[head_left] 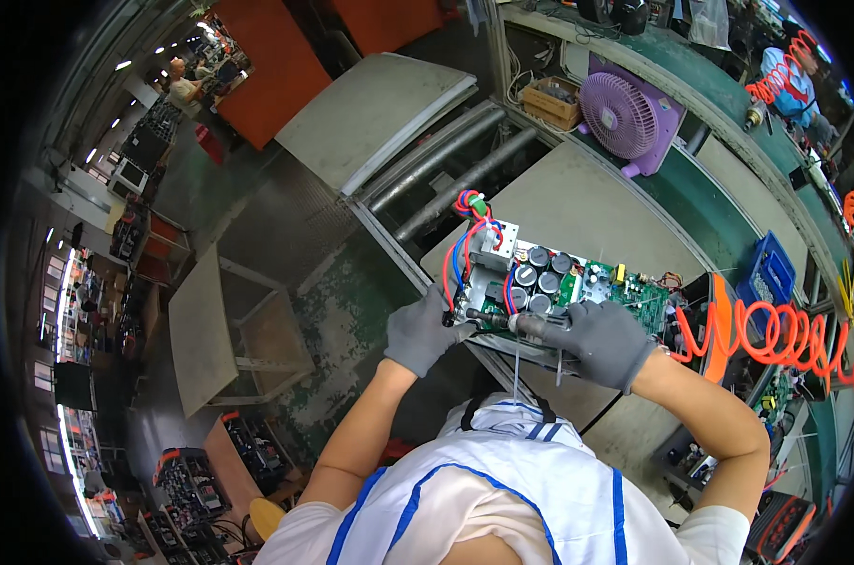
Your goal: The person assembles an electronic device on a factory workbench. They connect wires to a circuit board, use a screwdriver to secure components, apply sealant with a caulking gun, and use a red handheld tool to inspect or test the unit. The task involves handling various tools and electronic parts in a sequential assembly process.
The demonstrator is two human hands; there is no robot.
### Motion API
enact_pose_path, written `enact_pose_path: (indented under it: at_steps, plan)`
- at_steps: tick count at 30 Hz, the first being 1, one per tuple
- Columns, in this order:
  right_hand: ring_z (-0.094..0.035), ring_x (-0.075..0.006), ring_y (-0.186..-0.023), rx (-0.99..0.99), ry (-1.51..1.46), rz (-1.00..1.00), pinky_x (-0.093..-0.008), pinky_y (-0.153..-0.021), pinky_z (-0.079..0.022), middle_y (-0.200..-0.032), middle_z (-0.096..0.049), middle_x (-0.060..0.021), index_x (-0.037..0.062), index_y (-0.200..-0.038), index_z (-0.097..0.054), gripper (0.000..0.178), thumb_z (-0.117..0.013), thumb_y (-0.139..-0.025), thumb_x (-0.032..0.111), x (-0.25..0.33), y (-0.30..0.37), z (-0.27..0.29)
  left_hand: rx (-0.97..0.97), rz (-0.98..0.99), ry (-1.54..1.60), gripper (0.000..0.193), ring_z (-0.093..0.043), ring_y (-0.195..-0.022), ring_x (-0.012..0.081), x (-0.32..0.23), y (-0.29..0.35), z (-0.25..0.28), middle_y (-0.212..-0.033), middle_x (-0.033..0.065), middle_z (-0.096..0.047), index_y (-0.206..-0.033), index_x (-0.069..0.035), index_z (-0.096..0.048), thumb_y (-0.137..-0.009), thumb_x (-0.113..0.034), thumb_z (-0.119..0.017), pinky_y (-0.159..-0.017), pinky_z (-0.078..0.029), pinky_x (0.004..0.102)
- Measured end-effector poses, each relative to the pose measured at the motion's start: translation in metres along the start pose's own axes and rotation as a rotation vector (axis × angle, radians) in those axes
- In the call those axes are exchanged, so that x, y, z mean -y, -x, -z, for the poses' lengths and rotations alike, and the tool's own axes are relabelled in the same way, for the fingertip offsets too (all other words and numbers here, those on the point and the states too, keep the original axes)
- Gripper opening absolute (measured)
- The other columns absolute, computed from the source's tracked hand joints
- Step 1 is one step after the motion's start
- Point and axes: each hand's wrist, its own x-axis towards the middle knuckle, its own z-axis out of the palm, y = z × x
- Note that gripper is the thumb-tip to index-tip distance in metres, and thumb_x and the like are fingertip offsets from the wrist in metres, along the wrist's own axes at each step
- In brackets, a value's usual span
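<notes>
Right hand point(604, 341) gripped a grey tool point(532, 326) at five o'clock of the circuit assembly point(596, 282); left hand point(422, 334), eight o'clock: grip I couldn't tell

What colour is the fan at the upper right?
The fan is light purple, seen best in the head view.

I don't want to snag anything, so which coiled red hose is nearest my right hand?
The big coiled hose stretching from beside your right hand to the picture's right edge; the other coils sit farther, higher up.
</notes>
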Motion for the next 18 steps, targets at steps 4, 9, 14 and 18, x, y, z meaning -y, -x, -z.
enact_pose_path:
  at_steps: [4, 9, 14, 18]
  plan:
    - [-0.061, -0.0285, -0.073, 0.057, 0.025, -0.032, -0.0409, -0.061, -0.048, -0.08, -0.057, -0.0125, 0.0374, -0.141, -0.035, 0.073, -0.063, -0.077, 0.016, 0.007, -0.006, -0.005, -0.11, -0.022, -0.005, 0.062, -0.065, -0.072, 0.0339, 0.012, 0.001, -0.018, -0.079, 0.0129, -0.065, -0.112, -0.011, -0.049, -0.066, -0.039, -0.078, -0.062, -0.051, 0.042]
    - [-0.061, -0.0286, -0.073, -0.009, 0.048, 0.022, -0.0405, -0.06, -0.047, -0.081, -0.056, -0.0132, 0.0374, -0.141, -0.036, 0.067, -0.062, -0.081, 0.023, 0.007, -0.011, -0.01, -0.212, -0.116, -0.039, 0.056, -0.066, -0.068, 0.0326, 0.013, 0.002, -0.023, -0.075, 0.0118, -0.066, -0.106, -0.009, -0.051, -0.065, -0.036, -0.078, -0.059, -0.052, 0.0426]
    - [-0.061, -0.0299, -0.074, 0.012, 0.023, 0.016, -0.0415, -0.06, -0.047, -0.083, -0.055, -0.0152, 0.0385, -0.141, -0.035, 0.064, -0.059, -0.084, 0.025, 0.006, -0.011, -0.009, -0.186, -0.081, -0.054, 0.055, -0.065, -0.069, 0.0342, 0.012, 0.001, -0.023, -0.077, 0.0125, -0.066, -0.107, -0.009, -0.05, -0.065, -0.031, -0.078, -0.059, -0.051, 0.0437]
    - [-0.062, -0.0309, -0.076, 0.067, 0.019, -0.006, -0.0423, -0.061, -0.048, -0.085, -0.055, -0.0167, 0.0403, -0.142, -0.032, 0.067, -0.06, -0.083, 0.024, 0.005, -0.01, -0.009, -0.214, -0.117, -0.002, 0.057, -0.065, -0.069, 0.0337, 0.011, 0.0, -0.023, -0.076, 0.0118, -0.066, -0.108, -0.009, -0.05, -0.064, -0.032, -0.078, -0.059, -0.051, 0.044]
